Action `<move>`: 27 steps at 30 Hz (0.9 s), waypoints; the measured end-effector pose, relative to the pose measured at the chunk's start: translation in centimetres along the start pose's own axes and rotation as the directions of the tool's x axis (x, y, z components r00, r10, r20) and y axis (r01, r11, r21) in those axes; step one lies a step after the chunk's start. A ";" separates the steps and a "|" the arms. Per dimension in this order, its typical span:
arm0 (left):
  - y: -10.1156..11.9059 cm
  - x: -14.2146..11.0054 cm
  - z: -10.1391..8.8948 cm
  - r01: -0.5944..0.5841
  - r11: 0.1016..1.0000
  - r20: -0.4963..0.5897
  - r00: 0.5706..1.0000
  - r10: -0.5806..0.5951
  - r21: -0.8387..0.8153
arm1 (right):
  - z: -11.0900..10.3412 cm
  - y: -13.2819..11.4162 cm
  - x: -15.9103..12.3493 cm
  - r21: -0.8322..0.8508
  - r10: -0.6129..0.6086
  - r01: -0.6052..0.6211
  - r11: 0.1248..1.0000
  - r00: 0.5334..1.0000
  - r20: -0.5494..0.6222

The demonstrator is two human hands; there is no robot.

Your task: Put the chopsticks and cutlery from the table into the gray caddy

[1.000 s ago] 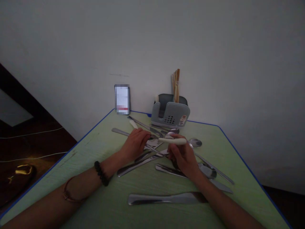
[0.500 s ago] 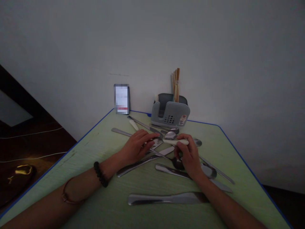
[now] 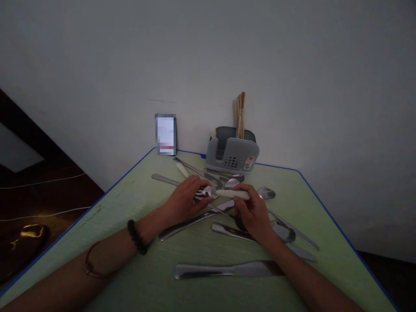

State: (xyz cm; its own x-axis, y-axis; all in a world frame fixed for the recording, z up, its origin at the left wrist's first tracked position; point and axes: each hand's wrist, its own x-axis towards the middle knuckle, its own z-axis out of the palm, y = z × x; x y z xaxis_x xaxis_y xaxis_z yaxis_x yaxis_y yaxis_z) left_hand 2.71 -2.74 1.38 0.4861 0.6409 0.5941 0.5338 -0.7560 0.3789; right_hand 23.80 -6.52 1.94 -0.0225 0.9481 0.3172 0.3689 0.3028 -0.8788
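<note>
Pinched in my right hand [image 3: 253, 210] is a white-handled utensil [image 3: 232, 194], held level with its metal end toward the left. Whether that end is a fork or a spoon I cannot make out. My left hand [image 3: 186, 197] hovers beside it, thumb and fingers apart around a shiny metal head [image 3: 205, 191]; contact is unclear. Steel cutlery lies crossed beneath both hands: a table knife [image 3: 188, 225] under the left, a spoon [image 3: 232, 183] just behind, and another spoon [image 3: 267, 193] right of my right hand. A large knife [image 3: 224, 271] lies nearest me, its tip hidden by my right forearm.
Against the wall stands a grey cutlery holder [image 3: 242, 156] with bundled chopsticks [image 3: 240, 115]. A phone [image 3: 166, 135] leans at the back left. Another white handle [image 3: 182, 169] lies behind my left hand. Blue edging borders the green table [image 3: 130, 277].
My right hand has moved slightly left with the white-handled utensil, bringing its metal end nearer my left fingers. The left fingers have drawn back a little and curl more.
</note>
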 end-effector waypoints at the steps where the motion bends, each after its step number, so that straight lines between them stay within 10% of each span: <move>1: 0.0 0.0 0.0 0.006 1.000 0.002 1.000 -0.006 0.002 | 0.0 -0.1 0.0 -0.009 -0.004 0.004 1.000 1.000 0.001; 27: -0.3 0.3 -0.3 -0.032 0.998 0.057 0.998 0.028 0.062 | 0.3 0.2 -0.2 -0.042 -0.064 0.062 0.997 0.997 -0.041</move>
State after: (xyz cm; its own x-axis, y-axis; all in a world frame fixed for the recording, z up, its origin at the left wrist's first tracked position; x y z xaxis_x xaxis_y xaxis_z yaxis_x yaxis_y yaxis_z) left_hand 2.44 -2.40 1.67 0.5395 0.6260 0.5631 0.5598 -0.7662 0.3156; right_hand 23.56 -6.61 1.63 -0.0081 0.9222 0.3867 0.4059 0.3565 -0.8415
